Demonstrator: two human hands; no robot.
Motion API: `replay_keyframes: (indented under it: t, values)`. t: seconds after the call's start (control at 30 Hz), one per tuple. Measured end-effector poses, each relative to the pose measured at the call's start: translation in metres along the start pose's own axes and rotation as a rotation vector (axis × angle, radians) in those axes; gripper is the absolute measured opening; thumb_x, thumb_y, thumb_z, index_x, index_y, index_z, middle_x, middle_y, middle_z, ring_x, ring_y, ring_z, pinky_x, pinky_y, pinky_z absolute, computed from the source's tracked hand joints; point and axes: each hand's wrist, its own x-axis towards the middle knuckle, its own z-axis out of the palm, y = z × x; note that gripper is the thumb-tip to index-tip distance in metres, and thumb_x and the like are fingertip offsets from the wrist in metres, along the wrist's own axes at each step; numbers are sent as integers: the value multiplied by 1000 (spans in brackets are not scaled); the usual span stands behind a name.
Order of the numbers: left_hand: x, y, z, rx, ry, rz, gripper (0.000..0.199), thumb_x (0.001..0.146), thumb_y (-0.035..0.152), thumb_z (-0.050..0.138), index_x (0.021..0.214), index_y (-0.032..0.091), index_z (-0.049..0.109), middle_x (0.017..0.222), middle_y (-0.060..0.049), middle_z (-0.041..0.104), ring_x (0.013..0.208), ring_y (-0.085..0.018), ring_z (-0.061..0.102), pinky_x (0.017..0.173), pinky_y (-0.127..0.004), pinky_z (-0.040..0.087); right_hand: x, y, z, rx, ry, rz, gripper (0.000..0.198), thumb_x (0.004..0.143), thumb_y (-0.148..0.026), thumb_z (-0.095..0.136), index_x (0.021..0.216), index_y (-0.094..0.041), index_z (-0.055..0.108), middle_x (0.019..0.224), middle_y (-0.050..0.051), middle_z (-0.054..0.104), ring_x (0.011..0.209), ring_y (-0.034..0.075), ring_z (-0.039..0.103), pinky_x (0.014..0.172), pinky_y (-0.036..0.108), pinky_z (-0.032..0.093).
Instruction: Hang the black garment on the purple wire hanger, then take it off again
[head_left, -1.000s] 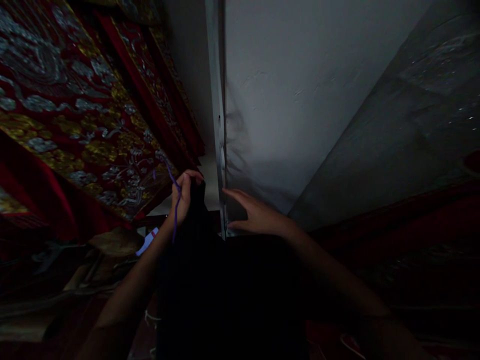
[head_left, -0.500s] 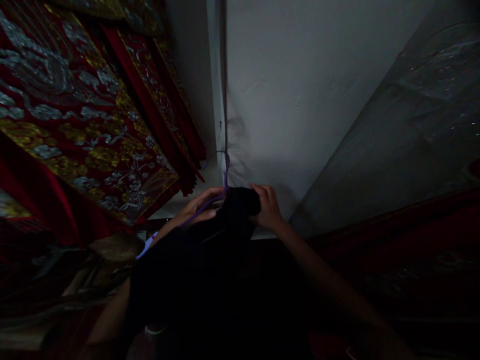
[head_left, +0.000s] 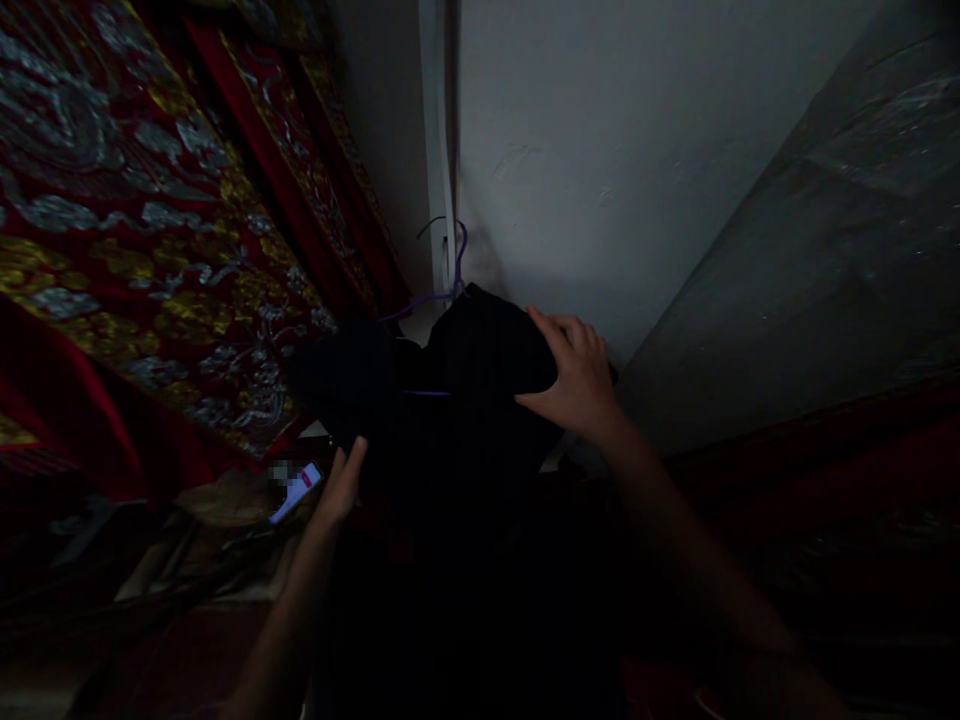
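A dark garment [head_left: 491, 350] hangs on a purple clothes hanger [head_left: 463, 243], whose hook goes over a pale upright strip or rail [head_left: 439, 130]. Part of the hanger's thin bar shows in the garment's neck opening. My right hand [head_left: 577, 375] grips the garment's right shoulder, thumb in front and fingers over the top edge. Lower down, my left hand [head_left: 345, 485] is closed at the garment's left edge; some of its fingers are hidden. The garment's lower part is lost in the dark.
Red cloth hangings with gold and silver embroidery [head_left: 202, 270] fill the left side. A pale wall [head_left: 600, 150] stands behind the garment, with a glossy sheet-like surface [head_left: 847, 210] at right. A lit phone screen [head_left: 296, 492] glows at lower left, among cluttered objects.
The hanger's hook has risen and now loops over the rail. The garment is spread wider on it. My left hand has moved down and left; my right hand has moved right and slightly up.
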Motion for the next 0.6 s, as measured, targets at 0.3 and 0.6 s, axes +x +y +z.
replay_keyframes:
  t: [0.3, 0.6]
  values:
    - [-27, -22, 17, -13, 112, -97, 44, 72, 50, 81, 102, 20, 72, 114, -9, 77, 122, -35, 65, 104, -45, 54, -69, -13, 57, 566, 113, 469, 34, 86, -53, 63, 97, -21, 67, 103, 11, 71, 103, 30, 66, 92, 45, 52]
    - [-48, -18, 16, -42, 137, -117, 54, 64, 50, 85, 103, 15, 72, 109, -10, 76, 109, -33, 69, 98, -44, 55, -91, -69, 185, 636, -518, 763, 40, 91, -37, 56, 56, -19, 56, 56, 3, 61, 61, 17, 60, 63, 28, 37]
